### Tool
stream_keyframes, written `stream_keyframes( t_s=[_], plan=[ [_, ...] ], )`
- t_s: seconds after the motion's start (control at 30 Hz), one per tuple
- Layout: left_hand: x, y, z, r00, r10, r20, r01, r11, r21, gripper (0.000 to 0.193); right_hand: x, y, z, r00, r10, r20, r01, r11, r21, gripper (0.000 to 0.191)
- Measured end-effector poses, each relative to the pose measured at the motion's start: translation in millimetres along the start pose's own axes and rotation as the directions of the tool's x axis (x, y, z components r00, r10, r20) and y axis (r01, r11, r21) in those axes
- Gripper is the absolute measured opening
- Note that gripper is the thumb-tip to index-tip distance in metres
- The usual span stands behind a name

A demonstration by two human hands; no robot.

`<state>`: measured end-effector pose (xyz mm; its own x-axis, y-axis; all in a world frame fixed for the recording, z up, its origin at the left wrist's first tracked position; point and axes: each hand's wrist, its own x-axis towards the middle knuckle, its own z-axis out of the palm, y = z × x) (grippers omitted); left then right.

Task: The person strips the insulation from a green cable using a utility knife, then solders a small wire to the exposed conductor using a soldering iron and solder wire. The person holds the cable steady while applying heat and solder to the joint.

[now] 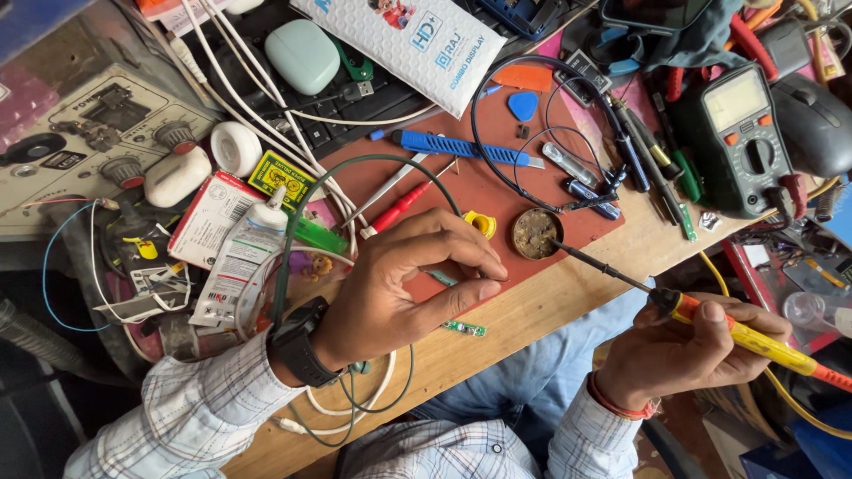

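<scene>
My right hand [688, 350] grips a yellow and orange soldering iron [754, 339] by its handle. The iron's dark tip reaches up left into a small round tin of brown flux [535, 233] on the red mat [461, 191]. My left hand [404, 284], with a black watch on the wrist, rests at the mat's front edge with thumb and forefinger pinched together; whether something thin is held there I cannot tell. A small green circuit strip [465, 328] lies on the wooden bench just below that hand.
A green multimeter [741, 137] stands at the right with pens and tools beside it. A blue knife [457, 147], red screwdriver [399, 207], black cable loop, white padded packet [404, 40], glue tube [235, 266] and a bench power unit [80, 142] crowd the bench.
</scene>
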<state>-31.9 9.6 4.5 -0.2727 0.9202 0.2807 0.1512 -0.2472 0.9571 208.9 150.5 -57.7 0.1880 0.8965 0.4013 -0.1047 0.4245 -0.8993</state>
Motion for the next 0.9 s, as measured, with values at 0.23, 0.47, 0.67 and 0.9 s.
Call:
stream_keyframes(
  t_s=[0.23,0.47,0.67,0.9],
  plan=[
    [0,1,-1,1.0,-0.024,0.016,0.024,1.0,-0.005,0.015,2,2,2,0.992,-0.126,-0.005,0.126,0.992,-0.031,0.025],
    [0,1,0,0.999,-0.034,0.008,0.035,0.999,-0.035,0.012,5,-4,3,0.989,-0.141,0.04,0.143,0.988,-0.064,0.028],
    [-1,1,-2,1.0,0.0,-0.01,-0.001,1.0,-0.01,0.013,3,-2,-3,0.994,-0.109,0.027,0.11,0.993,-0.05,0.023],
    [-1,2,-5,0.998,0.053,-0.024,-0.052,0.998,0.042,0.014,-10,21,-11,0.976,0.215,0.037,-0.21,0.882,0.423,0.021]
  ],
)
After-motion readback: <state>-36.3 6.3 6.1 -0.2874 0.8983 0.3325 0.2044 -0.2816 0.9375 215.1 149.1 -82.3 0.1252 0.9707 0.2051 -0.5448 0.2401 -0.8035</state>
